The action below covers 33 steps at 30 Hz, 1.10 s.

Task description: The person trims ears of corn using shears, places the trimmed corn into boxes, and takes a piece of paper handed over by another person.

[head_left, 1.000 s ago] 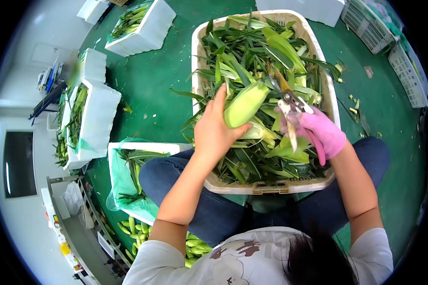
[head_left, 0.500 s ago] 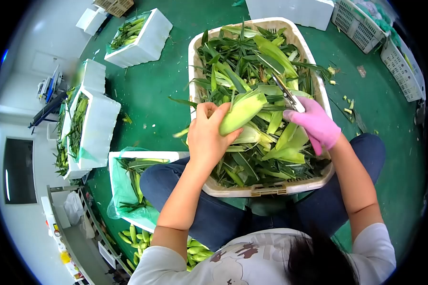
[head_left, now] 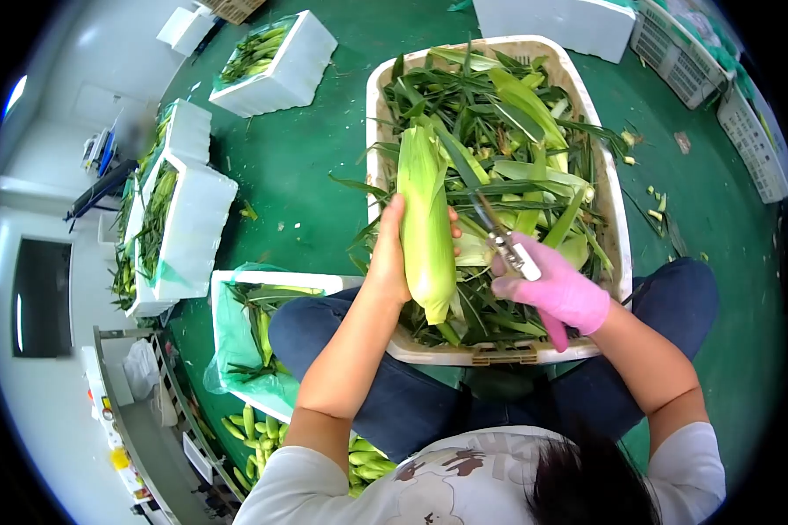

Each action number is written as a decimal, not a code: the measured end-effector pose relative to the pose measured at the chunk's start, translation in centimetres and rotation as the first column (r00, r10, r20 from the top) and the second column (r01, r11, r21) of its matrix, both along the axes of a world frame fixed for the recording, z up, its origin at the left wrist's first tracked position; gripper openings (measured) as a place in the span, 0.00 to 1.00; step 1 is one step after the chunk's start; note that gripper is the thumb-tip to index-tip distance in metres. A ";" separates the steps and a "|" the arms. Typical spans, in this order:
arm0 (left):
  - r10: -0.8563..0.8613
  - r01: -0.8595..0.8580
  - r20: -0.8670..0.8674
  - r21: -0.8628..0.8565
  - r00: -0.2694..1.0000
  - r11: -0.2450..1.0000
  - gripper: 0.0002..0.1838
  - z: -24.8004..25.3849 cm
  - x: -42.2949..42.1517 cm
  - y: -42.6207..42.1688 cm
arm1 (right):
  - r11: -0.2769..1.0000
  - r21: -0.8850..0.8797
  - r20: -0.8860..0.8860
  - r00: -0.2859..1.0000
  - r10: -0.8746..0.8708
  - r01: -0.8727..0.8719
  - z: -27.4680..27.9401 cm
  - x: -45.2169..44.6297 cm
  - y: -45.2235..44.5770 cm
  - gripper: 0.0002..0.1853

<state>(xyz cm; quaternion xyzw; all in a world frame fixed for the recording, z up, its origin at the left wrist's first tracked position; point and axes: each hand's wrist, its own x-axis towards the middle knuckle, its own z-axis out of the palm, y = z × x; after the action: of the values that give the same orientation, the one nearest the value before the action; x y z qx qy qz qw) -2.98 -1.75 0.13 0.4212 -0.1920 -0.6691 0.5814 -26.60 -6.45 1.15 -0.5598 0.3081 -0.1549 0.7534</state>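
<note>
My left hand (head_left: 390, 262) is wrapped around an ear of corn (head_left: 425, 223) in its green husk, with fingertips showing on its far side. The ear stands nearly upright in view, its trimmed stem end pointing toward me. My right hand (head_left: 559, 284), in a pink glove, grips a pair of pruning shears (head_left: 503, 241) with white handles. Their blades point up and left, to the right of the ear and apart from it. Both hands are over a large white basket (head_left: 617, 236) heaped with husks and leaves (head_left: 473, 114).
Beside my left knee stands a foam box (head_left: 223, 306) lined with green plastic, holding corn. Behind it, several ears (head_left: 258, 437) lie on the floor. More foam boxes (head_left: 193, 227) line the left side. White crates (head_left: 683, 57) stand at the far right, and scraps (head_left: 657, 206) litter the green floor.
The ear has swung from a slanted position to nearly upright, its stem end now toward me. My right hand with the shears has come lower and closer to me. The view has shifted slightly.
</note>
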 end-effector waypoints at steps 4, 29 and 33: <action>-0.145 0.138 0.104 0.072 0.984 0.988 0.35 -0.7 -1.6 0.3 | 0.981 0.153 0.087 0.987 -0.133 0.119 -1.5 1.2 -0.2 0.21; 0.258 -0.524 -0.569 -0.371 0.781 0.766 0.46 -1.1 -2.3 19.9 | 0.905 0.382 0.152 0.979 0.136 -0.185 -0.8 7.8 12.1 0.28; 0.390 -0.587 -0.485 -0.368 0.783 0.721 0.43 1.7 -3.0 22.8 | 0.865 -0.126 -0.386 0.828 0.408 -0.485 -1.0 7.0 12.2 0.23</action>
<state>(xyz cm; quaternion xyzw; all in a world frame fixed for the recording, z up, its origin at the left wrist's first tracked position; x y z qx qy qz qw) -6.02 21.06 1.84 0.1561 -0.1236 -0.4815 0.8535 -19.56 5.79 0.12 -0.7140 0.2765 0.0947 0.6363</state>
